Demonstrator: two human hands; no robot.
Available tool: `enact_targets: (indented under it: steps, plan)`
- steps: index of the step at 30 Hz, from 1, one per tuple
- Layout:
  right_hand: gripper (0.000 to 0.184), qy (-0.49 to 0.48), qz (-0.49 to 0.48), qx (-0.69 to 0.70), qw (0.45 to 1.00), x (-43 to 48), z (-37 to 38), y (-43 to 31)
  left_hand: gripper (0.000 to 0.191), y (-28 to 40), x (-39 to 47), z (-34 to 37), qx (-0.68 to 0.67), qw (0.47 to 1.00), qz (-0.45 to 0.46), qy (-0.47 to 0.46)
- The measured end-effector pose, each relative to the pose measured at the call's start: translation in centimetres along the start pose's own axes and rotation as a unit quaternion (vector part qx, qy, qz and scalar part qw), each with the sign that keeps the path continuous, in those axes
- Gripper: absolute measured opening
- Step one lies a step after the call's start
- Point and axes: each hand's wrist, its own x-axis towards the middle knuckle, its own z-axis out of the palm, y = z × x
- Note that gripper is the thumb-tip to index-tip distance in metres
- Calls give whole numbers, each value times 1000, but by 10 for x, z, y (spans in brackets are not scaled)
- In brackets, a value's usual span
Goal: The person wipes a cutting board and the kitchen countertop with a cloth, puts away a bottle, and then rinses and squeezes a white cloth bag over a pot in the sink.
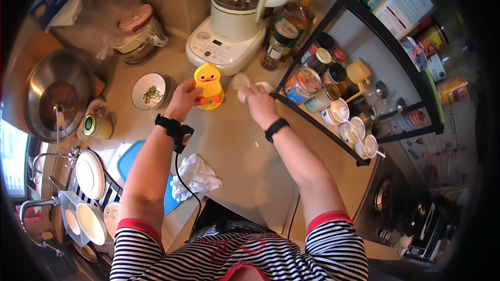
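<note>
My left hand point(183, 99) grips the left side of a yellow duck-shaped stand point(208, 82) with red feet, near the front of a white electric kettle base point(218, 47). To the right, my right hand point(259, 101) is closed on a crumpled pale cloth or tissue point(243, 88) that touches the countertop. Left of my left hand, a white bowl point(137, 93) holds chopped green herbs point(152, 94). A white rag point(198, 175) lies crumpled nearer my body, and a small pale scrap point(257, 144) lies on the counter.
A black-framed rack point(324, 128) with jars and spoon-topped pots stands at right. Bottles point(299, 15) and a pepper jar point(275, 47) stand beside the kettle. At left are a steel wok point(58, 82), a lidded jar point(99, 127), a blue lid point(131, 160) and a dish rack with plates point(90, 175).
</note>
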Motion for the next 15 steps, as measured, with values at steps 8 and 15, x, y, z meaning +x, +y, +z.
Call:
enact_targets:
  steps: [8, 15]
  plan:
    - [30, 65, 45, 299, 951, -130, -18, 37, 17, 14, 27, 65, -4, 996, 36, -84]
    - [28, 140, 396, 21, 907, -270, -101, 116, 12, 9, 51, 91, 1, 997, 32, -71]
